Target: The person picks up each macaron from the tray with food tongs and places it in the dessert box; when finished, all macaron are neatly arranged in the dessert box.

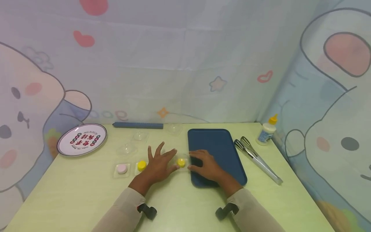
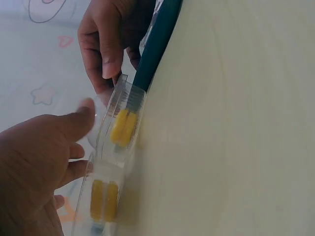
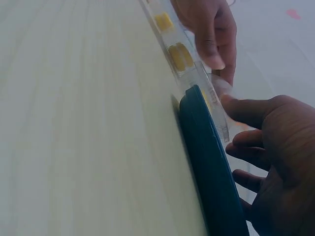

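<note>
Between the two hands, a yellow macaron (image 1: 181,162) sits in a clear plastic box (image 2: 133,101). My left hand (image 1: 159,167), fingers spread, is at the box's left side, its thumb by a clear rounded cover (image 2: 97,120). On the opposite side, my right hand (image 1: 207,166) reaches over the tray's left edge, thumb and fingers apart beside the cover. Whether the fingertips press the plastic is hard to tell. Left of my left hand are another yellow macaron (image 1: 141,165) and a pink macaron (image 1: 122,169), each on a clear base.
Under my right forearm lies a dark blue tray (image 1: 223,145). Metal tongs (image 1: 261,164) and a glue-like bottle (image 1: 266,132) are on the right. Clear domed lids (image 1: 127,148) stand behind the macarons. A patterned plate (image 1: 82,140) is far left, and a blue-grey stick (image 1: 138,125) lies along the back.
</note>
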Demonstrator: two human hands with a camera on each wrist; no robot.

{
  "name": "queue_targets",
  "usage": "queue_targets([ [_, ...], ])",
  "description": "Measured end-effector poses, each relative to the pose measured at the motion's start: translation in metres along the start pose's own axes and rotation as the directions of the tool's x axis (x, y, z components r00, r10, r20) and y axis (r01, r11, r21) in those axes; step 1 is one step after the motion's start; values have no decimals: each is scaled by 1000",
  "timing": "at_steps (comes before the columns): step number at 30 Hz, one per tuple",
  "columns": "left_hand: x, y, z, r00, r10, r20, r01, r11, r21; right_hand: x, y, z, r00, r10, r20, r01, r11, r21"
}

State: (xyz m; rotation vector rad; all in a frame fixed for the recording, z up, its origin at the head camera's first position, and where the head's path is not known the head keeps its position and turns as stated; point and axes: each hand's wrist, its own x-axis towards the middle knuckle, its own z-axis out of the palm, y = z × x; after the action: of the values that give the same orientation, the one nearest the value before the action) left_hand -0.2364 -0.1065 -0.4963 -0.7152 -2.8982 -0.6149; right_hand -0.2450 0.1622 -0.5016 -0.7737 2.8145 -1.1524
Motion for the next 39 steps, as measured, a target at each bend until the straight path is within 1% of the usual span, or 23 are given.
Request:
queue_targets([
  [3,-1,-2,-6,1000,-19,-13,19,1000,-4,2,-2,-1,1000,-17,6,17,1000,-1],
  [6,-2,-8,-13,998,-58,-20,58,998,-5,6,-5,-3,999,-31,9,31,1000,-1],
  [9,-6,-18,-22,994,-103,-38,103,995,-1,10,-7,-3,999,-53,8,53,999,-11],
  [11,-8,-27,-27,990,-131,-54,131,991,-7,13,-10,-4,999,-53,11,53,999,-6],
  [18,-16,-54,-47,973,-200,-120,199,980,-15,26,-17,-3,999,-2,38,1,1000,17],
  [22,-20,-67,-57,962,-240,-132,241,970,-6,35,-19,-1,999,-2,41,1,1000,23],
  [26,-24,-82,-68,948,-296,-118,298,955,-3,45,-22,1,998,-11,63,9,1000,28],
  [29,-28,-92,-73,937,-338,-94,338,941,-7,51,-27,2,997,-16,79,13,999,29],
  [32,-31,-103,-75,926,-370,-75,370,929,-8,55,-32,3,996,-29,84,27,999,28],
  [35,-35,-113,-76,916,-397,-59,398,918,-10,59,-36,5,996,-26,90,24,999,28],
  [39,-40,-122,-80,903,-428,-38,427,904,-11,62,-38,8,995,-16,94,13,999,30],
])
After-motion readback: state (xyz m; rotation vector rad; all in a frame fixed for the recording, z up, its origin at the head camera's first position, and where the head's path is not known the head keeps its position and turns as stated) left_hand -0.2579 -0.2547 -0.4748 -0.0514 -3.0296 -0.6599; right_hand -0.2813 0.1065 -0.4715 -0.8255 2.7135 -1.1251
